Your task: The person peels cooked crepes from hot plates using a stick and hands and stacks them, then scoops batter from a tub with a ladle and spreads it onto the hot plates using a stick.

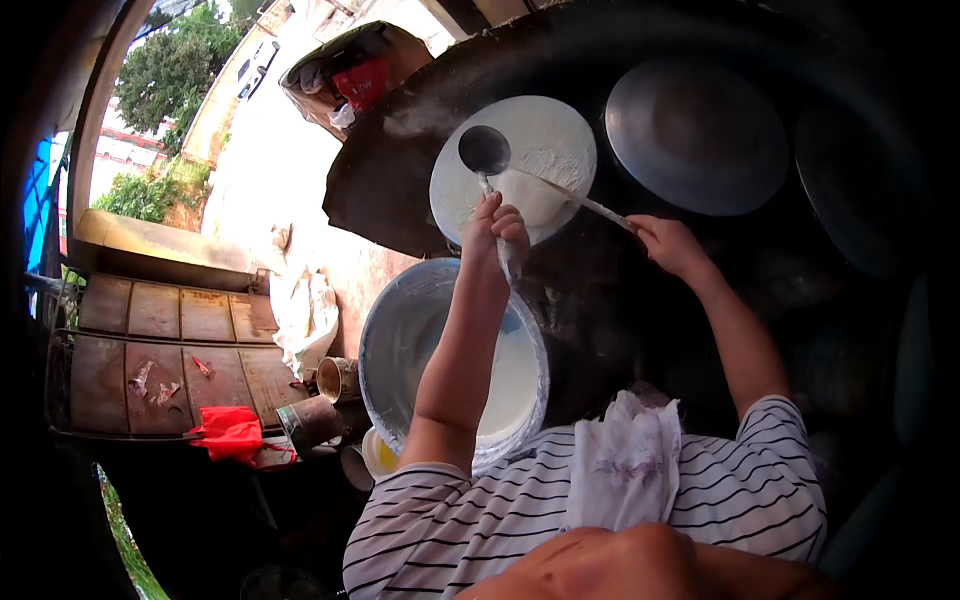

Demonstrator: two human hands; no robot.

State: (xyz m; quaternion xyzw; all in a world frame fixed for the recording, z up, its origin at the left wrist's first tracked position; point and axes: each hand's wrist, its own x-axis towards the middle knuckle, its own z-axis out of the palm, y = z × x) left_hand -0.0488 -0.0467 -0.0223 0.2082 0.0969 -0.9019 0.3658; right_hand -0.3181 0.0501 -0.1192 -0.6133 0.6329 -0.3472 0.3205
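Simultaneously, two bare hands work above a round pan (455, 205) coated with a white layer, its surface wrinkled toward the right side. The left hand (497, 232) grips the handle of a ladle (484, 150), its fingers closed, while the ladle's dark round bowl sits over the left part of the coated pan. The right hand (668, 243) is closed around the end of a long, thin stick (600, 209), which slants up and leftward across the white layer, its far end near the ladle.

Just below the pan, a large tub (372, 340) holds white liquid, its walls smeared with white; the left forearm passes over it. To the right of the coated pan sit a second round pan (697, 137), metallic and dull, and a third (850, 190), mostly in shadow.

The person wears a striped shirt (420, 530), with a stained white cloth (625, 465) hanging at the chest. At left, a red bag (228, 434) lies at the edge of a tiled surface (150, 345), beside a cylindrical container (311, 422). A pale sack (305, 315) slumps nearby. Beyond, bright daylight falls on the ground, with green trees (170, 75) at upper left.
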